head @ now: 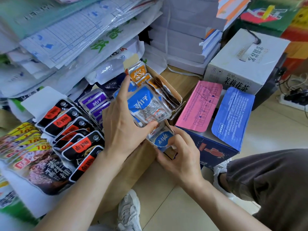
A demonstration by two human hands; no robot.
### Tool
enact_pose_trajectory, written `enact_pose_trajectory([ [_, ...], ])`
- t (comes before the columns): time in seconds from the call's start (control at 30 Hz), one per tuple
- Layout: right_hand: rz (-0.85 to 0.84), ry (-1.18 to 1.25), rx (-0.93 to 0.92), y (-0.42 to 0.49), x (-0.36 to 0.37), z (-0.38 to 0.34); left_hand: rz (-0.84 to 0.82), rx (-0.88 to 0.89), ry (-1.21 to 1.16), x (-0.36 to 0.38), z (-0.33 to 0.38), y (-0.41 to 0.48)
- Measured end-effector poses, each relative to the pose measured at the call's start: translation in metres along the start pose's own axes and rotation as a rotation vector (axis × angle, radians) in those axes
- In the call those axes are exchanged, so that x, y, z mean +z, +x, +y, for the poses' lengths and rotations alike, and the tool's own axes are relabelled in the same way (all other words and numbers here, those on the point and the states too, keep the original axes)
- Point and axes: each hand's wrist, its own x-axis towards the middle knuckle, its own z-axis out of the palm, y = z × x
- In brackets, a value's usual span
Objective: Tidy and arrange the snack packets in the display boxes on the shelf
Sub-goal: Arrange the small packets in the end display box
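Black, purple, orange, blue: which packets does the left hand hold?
The blue packets, gripped in the left hand above the display box. The black packets, purple packets and orange packets lie in rows; the right hand grips that box's near end.

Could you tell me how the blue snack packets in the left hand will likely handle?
The blue snack packets probably flex rather than stay stiff: they look like thin sealed pouches. Their glossy film may slide in the left hand, which holds several stacked.

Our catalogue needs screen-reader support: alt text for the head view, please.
A person's left hand holds blue snack packets in an open cardboard display box with orange packets, while the right hand grips the box's near end.
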Motion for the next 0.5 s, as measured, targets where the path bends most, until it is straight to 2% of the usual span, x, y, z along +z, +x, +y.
enact_pose_trajectory([
  [0.13, -0.128, -0.050, -0.073, 0.030, -0.028, -0.009, 0.045, -0.041, -0.072, -0.003, 0.000, 0.002],
  [0.27, -0.278, -0.083, -0.129, 0.067, -0.057, -0.012, 0.188, 0.140, 0.073, 0.002, 0.005, 0.009],
  [0.37, -0.389, -0.080, -0.130, 0.094, -0.070, 0.001, 0.277, 0.197, 0.200, 0.005, 0.007, 0.014],
  [0.5, -0.475, -0.018, -0.065, 0.112, -0.075, 0.011, 0.191, 0.245, 0.367, 0.007, 0.007, 0.016],
])
